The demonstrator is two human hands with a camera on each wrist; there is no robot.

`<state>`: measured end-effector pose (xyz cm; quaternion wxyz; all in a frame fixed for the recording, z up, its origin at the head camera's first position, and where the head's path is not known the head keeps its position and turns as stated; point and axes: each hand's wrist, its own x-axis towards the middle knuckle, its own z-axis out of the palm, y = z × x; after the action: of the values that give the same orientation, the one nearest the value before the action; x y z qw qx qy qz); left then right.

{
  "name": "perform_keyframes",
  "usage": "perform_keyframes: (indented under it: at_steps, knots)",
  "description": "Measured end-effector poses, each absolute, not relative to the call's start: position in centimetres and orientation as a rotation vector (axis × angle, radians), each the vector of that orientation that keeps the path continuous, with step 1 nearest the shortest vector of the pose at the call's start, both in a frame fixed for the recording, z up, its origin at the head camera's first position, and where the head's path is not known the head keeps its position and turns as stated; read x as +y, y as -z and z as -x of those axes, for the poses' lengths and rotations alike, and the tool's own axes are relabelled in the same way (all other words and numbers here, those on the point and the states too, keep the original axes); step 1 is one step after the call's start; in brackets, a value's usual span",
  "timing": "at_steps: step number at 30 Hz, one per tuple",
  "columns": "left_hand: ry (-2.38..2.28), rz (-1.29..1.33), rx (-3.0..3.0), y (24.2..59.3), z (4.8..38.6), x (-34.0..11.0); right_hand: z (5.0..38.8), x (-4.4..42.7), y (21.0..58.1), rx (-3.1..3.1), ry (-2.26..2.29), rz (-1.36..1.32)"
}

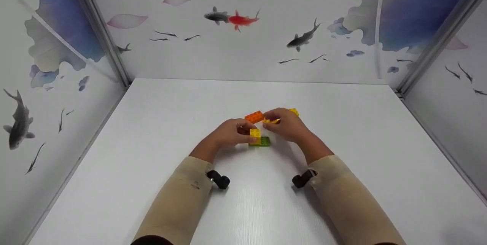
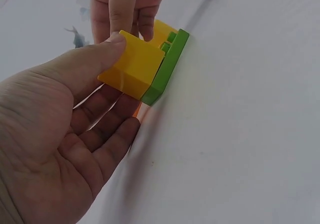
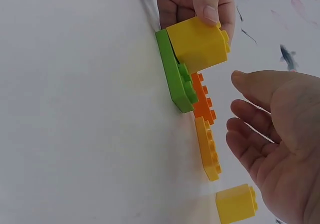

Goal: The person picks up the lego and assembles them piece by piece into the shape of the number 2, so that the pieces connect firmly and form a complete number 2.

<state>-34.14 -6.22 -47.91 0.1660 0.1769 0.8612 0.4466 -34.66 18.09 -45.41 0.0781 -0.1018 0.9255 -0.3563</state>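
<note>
While the left hand (image 1: 229,132) pinches the yellow block (image 3: 198,44) on the green brick (image 3: 171,76), seemingly mid-assembly, the empty, loose-fingered right hand (image 1: 289,125) should probably grasp the amber brick (image 3: 205,149).

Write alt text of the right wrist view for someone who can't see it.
A person's left hand grips a yellow block seated on one end of a green brick. The right hand, relaxed and holding nothing, is beside an orange brick, an amber brick and a second yellow block.
</note>
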Motion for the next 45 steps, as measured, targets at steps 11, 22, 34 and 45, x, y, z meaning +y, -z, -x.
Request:
perform_keyframes:
  at_steps: [11,22,34,45]
  knots:
    - [-1.285,-0.505,2.447,47.9,34.1,-6.3,38.0,16.5,45.5,2.799,1.017,0.263]
    - [-1.277,-0.499,2.455,48.1,34.2,-6.6,39.6,15.1,45.8,2.723,0.887,0.223]
    - [-1.272,-0.517,2.452,48.1,34.3,-6.6,39.9,14.9,46.4,2.698,0.875,0.269]
    - [-1.251,-0.532,2.46,48.1,34.3,-6.6,39.9,15.0,46.2,2.808,0.912,0.308]
